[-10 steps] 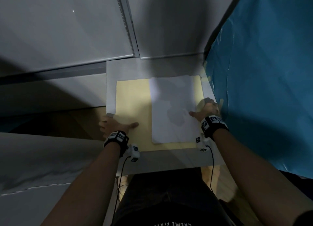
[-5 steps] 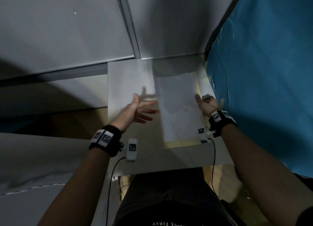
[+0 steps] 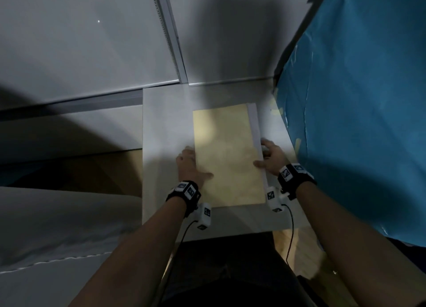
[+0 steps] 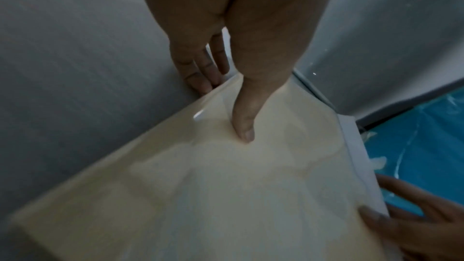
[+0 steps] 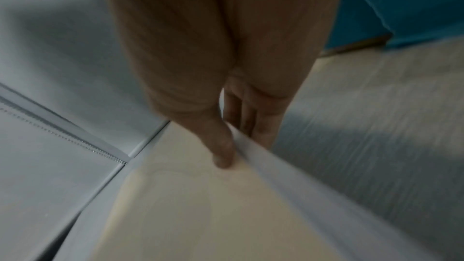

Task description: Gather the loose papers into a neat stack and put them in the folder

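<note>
A closed manila folder [image 3: 227,154] lies on the small white table [image 3: 161,134], long side running away from me. A thin strip of white papers [image 3: 254,127] sticks out along its right edge. My left hand [image 3: 191,166] grips the folder's left edge; the thumb [image 4: 244,122] presses on the cover [image 4: 226,186] and the fingers curl down at the edge. My right hand [image 3: 268,159] pinches the right edge, thumb [image 5: 220,146] on the cover [image 5: 200,205] and fingers under the white paper strip [image 5: 288,170].
A blue plastic sheet [image 3: 357,122] hangs close along the table's right side. Grey wall panels [image 3: 92,41] with a vertical rail stand behind the table. A lower grey surface [image 3: 57,226] lies to the left. Wrist camera cables hang over the near table edge.
The folder's left flap, flat open a second ago, has been swung over by my left hand and now covers the papers. My right hand stayed at the right edge.
</note>
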`<action>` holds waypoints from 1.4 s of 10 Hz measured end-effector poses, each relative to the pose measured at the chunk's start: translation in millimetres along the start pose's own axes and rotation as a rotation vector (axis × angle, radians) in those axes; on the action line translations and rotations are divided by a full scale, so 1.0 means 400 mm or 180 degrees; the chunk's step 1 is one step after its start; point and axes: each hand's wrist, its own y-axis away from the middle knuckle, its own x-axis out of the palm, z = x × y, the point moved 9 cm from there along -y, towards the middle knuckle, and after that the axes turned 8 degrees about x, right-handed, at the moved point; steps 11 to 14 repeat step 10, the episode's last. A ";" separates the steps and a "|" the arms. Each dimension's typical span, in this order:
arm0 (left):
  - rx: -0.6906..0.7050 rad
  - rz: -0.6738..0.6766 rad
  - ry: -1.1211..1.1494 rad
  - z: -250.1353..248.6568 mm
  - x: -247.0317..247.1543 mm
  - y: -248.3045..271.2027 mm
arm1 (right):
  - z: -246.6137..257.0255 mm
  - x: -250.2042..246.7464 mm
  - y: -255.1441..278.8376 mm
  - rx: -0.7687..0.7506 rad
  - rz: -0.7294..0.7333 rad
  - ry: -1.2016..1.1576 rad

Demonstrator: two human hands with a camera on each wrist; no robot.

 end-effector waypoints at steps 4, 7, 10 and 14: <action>-0.0439 -0.0926 0.0500 0.148 -0.261 -0.051 | 0.241 0.256 -0.108 -0.0176 0.0082 0.0560; -0.0286 -0.0696 0.0706 0.185 -0.323 -0.124 | 0.286 0.372 -0.173 -0.0171 0.0278 0.0641; 0.0006 -0.0870 0.0698 0.154 -0.337 -0.114 | 0.285 0.339 -0.128 -0.0286 0.0200 0.1440; 0.0006 -0.0870 0.0698 0.154 -0.337 -0.114 | 0.285 0.339 -0.128 -0.0286 0.0200 0.1440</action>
